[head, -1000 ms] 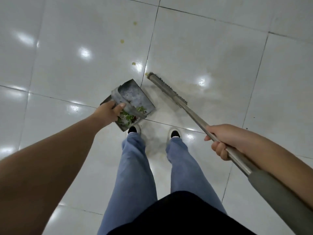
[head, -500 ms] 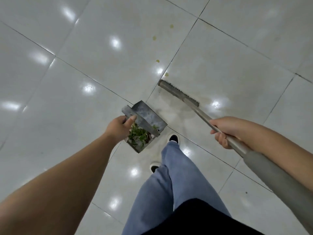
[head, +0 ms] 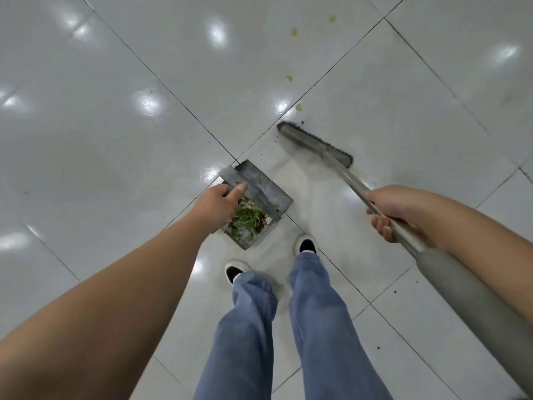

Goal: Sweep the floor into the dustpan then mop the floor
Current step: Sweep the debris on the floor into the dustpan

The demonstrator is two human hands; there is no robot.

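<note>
My left hand (head: 217,204) grips the handle bar of a grey metal dustpan (head: 264,186), held just in front of my feet. Green leaves and scraps (head: 248,219) lie in its near end. My right hand (head: 389,209) grips the metal shaft of a broom; its grey head (head: 314,145) rests on the white tiled floor (head: 115,140) to the right of and beyond the dustpan. Small yellowish bits (head: 298,107) dot the floor beyond the broom head.
My legs in blue jeans and black-and-white shoes (head: 238,271) stand right behind the dustpan. Dark grout lines cross the glossy tiles diagonally. A few dark specks (head: 395,291) lie on the tile at right.
The view has swung to the left and my feet have shifted, both now behind the dustpan. The dustpan and broom stay in my hands, the broom head still on the floor.
</note>
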